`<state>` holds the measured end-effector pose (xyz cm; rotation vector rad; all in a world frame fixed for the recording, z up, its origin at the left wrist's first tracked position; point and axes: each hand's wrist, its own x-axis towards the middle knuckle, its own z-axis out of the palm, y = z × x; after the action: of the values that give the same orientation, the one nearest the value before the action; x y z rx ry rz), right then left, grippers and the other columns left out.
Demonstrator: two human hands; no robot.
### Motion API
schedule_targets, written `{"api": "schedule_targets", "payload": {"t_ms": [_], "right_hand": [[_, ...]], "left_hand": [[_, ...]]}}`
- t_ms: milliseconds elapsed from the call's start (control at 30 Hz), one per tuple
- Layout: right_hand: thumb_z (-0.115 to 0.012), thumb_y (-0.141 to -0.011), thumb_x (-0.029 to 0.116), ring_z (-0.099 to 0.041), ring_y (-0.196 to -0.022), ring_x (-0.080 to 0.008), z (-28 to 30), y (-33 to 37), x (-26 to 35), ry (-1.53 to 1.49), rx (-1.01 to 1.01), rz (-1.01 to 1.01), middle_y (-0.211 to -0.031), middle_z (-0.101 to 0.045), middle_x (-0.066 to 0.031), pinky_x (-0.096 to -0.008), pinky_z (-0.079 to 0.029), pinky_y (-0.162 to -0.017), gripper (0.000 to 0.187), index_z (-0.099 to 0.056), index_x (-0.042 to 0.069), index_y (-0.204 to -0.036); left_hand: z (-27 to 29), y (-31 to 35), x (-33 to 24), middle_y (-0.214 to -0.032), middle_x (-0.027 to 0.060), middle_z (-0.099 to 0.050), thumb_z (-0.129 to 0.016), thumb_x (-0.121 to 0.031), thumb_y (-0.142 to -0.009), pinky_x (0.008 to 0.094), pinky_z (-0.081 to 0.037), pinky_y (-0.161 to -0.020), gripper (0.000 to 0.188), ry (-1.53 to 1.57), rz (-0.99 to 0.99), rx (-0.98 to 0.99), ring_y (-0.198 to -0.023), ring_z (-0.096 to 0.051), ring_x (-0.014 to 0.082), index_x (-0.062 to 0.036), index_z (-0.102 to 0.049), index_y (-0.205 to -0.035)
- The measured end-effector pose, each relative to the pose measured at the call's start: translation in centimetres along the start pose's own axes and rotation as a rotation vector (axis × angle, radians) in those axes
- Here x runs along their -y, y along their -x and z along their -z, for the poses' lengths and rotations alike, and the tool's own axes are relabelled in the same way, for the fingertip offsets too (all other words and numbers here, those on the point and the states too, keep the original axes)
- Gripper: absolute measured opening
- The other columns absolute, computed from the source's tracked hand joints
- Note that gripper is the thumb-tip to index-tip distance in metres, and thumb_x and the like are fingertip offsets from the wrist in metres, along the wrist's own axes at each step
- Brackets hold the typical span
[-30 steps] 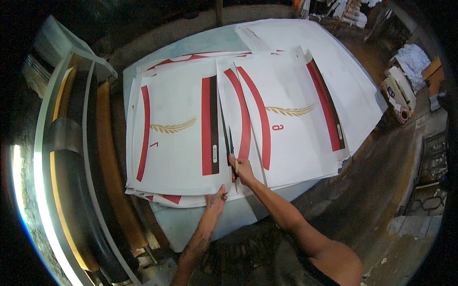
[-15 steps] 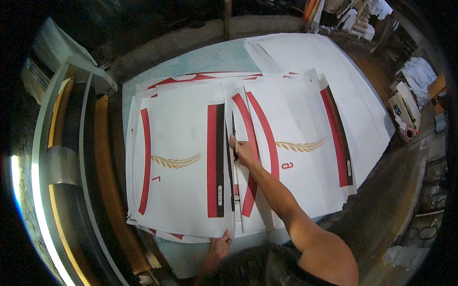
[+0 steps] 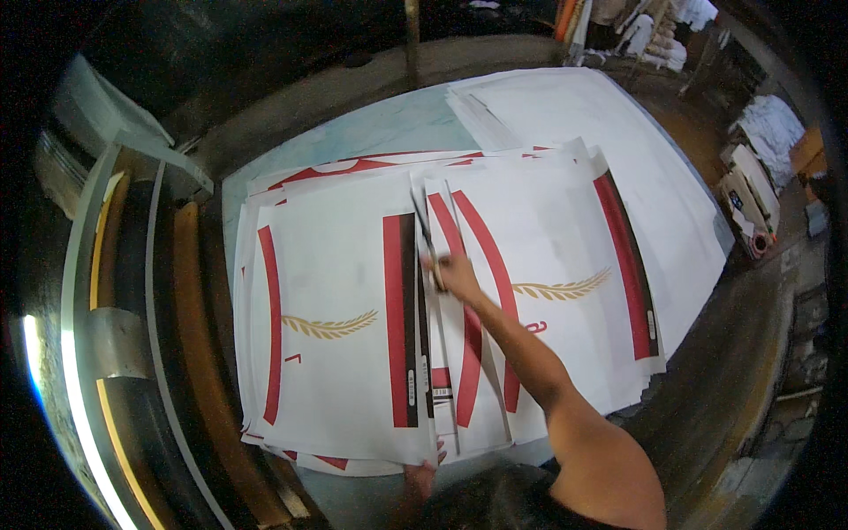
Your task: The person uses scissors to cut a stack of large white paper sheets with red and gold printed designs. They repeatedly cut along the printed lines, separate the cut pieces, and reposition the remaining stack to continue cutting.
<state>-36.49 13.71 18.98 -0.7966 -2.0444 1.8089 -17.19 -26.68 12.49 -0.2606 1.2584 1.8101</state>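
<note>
My right hand (image 3: 458,277) is closed round the handles of a pair of scissors (image 3: 427,231). Its dark blades point away from me, along the gap between two white printed sheets. The left printed sheet (image 3: 336,265) carries red and black bands and a gold wheat ear; the right printed sheet (image 3: 565,230) has similar bands and another wheat ear. At the near edge of the left sheet, my left hand (image 3: 420,480) pinches its corner, partly hidden at the lower edge of the view. Whether the blades are biting into a sheet cannot be made out.
More printed sheets lie stacked beneath, on a pale blue-green table (image 3: 389,128). Large plain white sheets (image 3: 565,102) cover its far right part. A frame with long rollers (image 3: 199,300) stands to the left. White cloths (image 3: 767,132) and boxes lie at the far right.
The scissors have tilted, their tips swinging to the left. My left hand has shifted slightly right and nearer to me along the sheet's corner. The whole view has tipped a little.
</note>
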Motion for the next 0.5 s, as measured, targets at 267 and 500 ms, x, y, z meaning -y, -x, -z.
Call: {"api": "schedule_targets", "payload": {"t_ms": [267, 500], "right_hand": [[-0.072, -0.081, 0.029, -0.065, -0.065, -0.0266, 8.2, 40.2, -6.2, 0.368, 0.420, -0.189, -0.085, -0.066, -0.0124, -0.0345, -0.052, -0.056, 0.038, -0.059, 0.003, -0.106], [-0.067, -0.079, 0.034, -0.063, -0.080, -0.0386, 4.5, 44.9, -13.7, 0.765, 0.649, 0.347, -0.096, -0.060, -0.0185, -0.0495, -0.050, -0.065, 0.040, -0.056, 0.001, -0.098]], "left_hand": [[-6.0, -2.7, -2.1, -0.133, 0.0205, -0.046, -0.068, -0.006, -0.083, 0.0381, -0.048, -0.092, 0.080, -0.668, -0.291, 0.240, -0.116, -0.052, 0.0272, -0.0019, -0.018, -0.146], [-8.2, -6.3, -2.2, -0.123, 0.0309, -0.052, -0.046, 0.007, -0.082, 0.0429, -0.042, -0.094, 0.071, -1.353, -0.797, 0.109, -0.105, -0.055, 0.0421, -0.0009, -0.019, -0.147]]}}
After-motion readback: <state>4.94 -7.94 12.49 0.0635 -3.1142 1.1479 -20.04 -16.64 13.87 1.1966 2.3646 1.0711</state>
